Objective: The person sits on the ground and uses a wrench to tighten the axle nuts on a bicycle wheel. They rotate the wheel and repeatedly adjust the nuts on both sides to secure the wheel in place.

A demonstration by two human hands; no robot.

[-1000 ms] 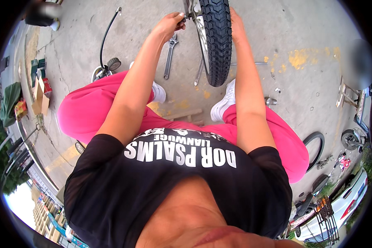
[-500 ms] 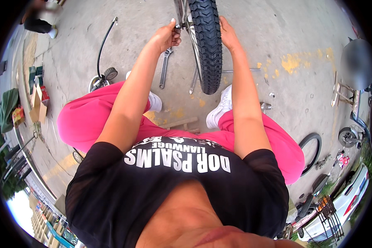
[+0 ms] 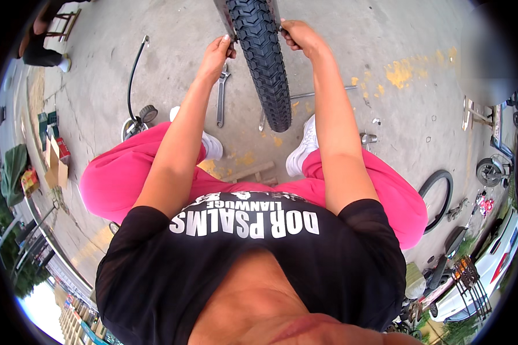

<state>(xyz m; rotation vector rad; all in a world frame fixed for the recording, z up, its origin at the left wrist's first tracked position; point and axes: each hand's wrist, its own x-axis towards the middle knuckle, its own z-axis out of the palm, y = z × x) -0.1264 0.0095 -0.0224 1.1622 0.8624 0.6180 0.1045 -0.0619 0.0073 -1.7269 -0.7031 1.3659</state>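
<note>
A bicycle wheel with a black knobbly tyre [image 3: 263,63] stands upright in front of me, held in a fork [image 3: 227,18] that runs out of the top edge. My left hand [image 3: 217,56] is closed at the left end of the wheel's axle, thumb up against the small fitting there. On the other side, my right hand [image 3: 299,38] has its fingers curled in at the axle's right end. The fingers mostly hide what each pinches. An adjustable wrench [image 3: 221,99] lies on the ground below my left hand. Behind the tyre rests a thin metal bar [image 3: 323,93].
A pump with gauge [image 3: 148,113] and black hose stands left of my knee. To the right are a metal cup-like piece [image 3: 369,138] and a loose tyre [image 3: 438,200]. A cardboard box [image 3: 54,164] sits far left. Another person [image 3: 42,54] is at the upper left.
The wheel has shifted left and turned more squarely toward me. My right hand, earlier stretched along the tyre's side, is now curled in at the axle. My left hand moved slightly left with the wheel.
</note>
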